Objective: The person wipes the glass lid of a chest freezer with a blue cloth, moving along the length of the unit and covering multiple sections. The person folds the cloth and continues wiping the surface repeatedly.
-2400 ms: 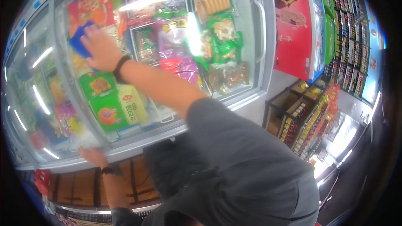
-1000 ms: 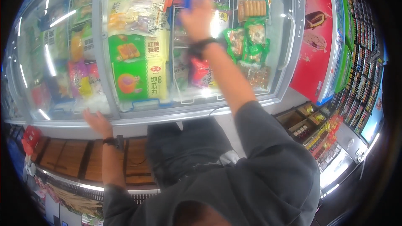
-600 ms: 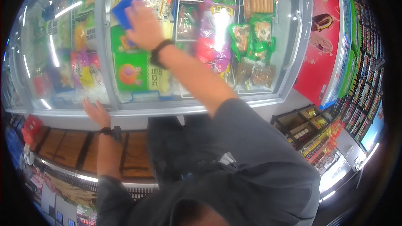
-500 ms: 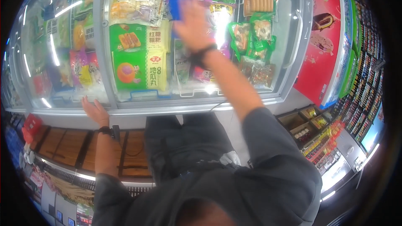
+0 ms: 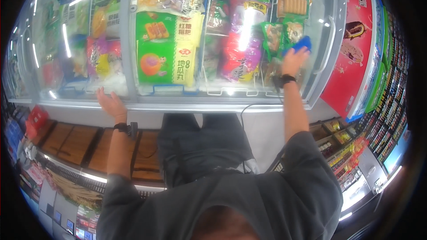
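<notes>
2 dark grey fabric sleeves (image 5: pixel 309 158) are nearest, at 4 and 7 o'clock, with bare forearms reaching out of them. At 9 o'clock the left hand (image 5: pixel 112 106) lies open, fingers apart, at the pale grey straight near rim (image 5: pixel 213 106) of a long glass-topped chest freezer. At 2 o'clock the right hand (image 5: pixel 293 64), a dark wristband (image 5: pixel 286 80) behind it, grips a bright blue soft cloth (image 5: pixel 303 44) over the glass; blur makes the exact curl of its fingers hard to tell. The cloth sticks out past the fingertips toward 1 o'clock, beside green-edged clear plastic food packs (image 5: pixel 294 31) seen through the lid. Also under the glass, 2 flat green-and-cream packets (image 5: pixel 153 62) lie at 10 o'clock, and a shiny purple-and-pink plastic bag (image 5: pixel 243 58) at 1 o'clock. Farther off, toward 2 o'clock, stand a flat red panel (image 5: pixel 344 62) with ice-cream pictures and, beyond it, tall, densely stocked shelves (image 5: pixel 396 58).
</notes>
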Action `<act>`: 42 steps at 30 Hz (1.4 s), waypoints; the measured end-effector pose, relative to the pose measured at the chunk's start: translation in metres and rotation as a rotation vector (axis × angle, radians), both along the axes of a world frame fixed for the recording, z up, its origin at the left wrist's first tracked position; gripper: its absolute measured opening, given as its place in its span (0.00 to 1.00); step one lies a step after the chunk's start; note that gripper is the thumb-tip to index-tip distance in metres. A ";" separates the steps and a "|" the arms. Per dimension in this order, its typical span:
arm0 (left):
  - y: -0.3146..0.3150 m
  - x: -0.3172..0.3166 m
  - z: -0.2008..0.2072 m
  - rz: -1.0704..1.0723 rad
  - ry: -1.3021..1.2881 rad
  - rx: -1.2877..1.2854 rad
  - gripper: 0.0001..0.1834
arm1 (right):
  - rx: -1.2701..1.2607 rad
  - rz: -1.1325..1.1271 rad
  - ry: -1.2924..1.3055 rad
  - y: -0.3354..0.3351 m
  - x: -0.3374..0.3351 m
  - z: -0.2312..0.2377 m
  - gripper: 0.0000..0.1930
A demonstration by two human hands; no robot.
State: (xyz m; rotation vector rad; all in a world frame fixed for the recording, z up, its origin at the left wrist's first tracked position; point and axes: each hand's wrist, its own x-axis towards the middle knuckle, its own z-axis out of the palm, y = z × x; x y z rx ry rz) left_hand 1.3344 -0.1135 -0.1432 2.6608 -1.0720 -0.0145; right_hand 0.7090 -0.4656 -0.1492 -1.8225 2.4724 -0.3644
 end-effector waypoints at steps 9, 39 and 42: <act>-0.003 -0.003 0.007 0.020 0.047 -0.021 0.29 | 0.083 0.879 -0.486 0.112 0.429 0.016 0.39; 0.004 0.000 -0.005 -0.014 -0.027 -0.158 0.28 | 0.366 0.092 -0.158 0.104 0.009 0.005 0.39; 0.004 0.004 -0.009 -0.032 -0.050 -0.163 0.28 | 0.243 0.502 -0.140 0.151 0.173 0.001 0.37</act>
